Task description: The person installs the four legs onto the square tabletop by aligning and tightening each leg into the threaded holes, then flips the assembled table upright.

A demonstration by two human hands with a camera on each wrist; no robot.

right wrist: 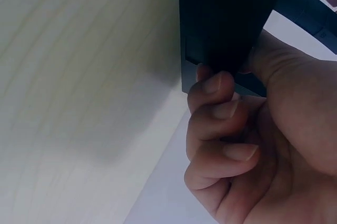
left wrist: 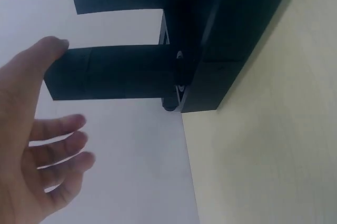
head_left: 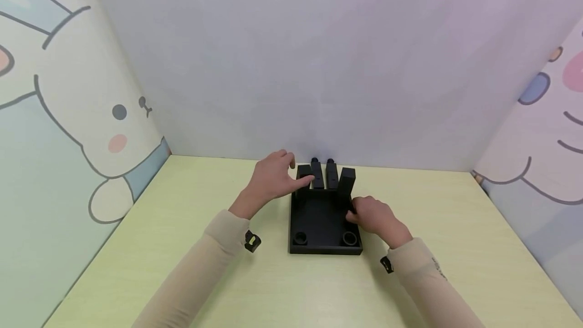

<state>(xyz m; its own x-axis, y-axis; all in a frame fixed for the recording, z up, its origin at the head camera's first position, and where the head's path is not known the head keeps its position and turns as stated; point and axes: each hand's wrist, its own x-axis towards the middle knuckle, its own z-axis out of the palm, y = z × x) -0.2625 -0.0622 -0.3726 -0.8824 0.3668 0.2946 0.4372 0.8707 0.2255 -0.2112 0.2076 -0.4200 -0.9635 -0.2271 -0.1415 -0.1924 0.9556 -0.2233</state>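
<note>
A black rectangular tray-like base [head_left: 321, 221] with a low rim lies on the table. Block-shaped black posts stand up at its far corners, one left [head_left: 304, 170] and one right [head_left: 347, 181]. Round sockets show in the near corners, a left socket [head_left: 300, 238] and a right socket [head_left: 349, 238]. My left hand [head_left: 275, 176] is beside the left post; its thumb touches the post near the free end, the other fingers loosely bent and apart from it. My right hand [head_left: 371, 214] pinches the base's right side wall, fingers curled under its edge in the right wrist view.
Behind the base lie two loose black posts, a left one [head_left: 317, 175] and a right one [head_left: 332, 175], each with a round knob at the far end. A pale wall [head_left: 319, 65] rises at the back edge of the light wooden table [head_left: 182, 247].
</note>
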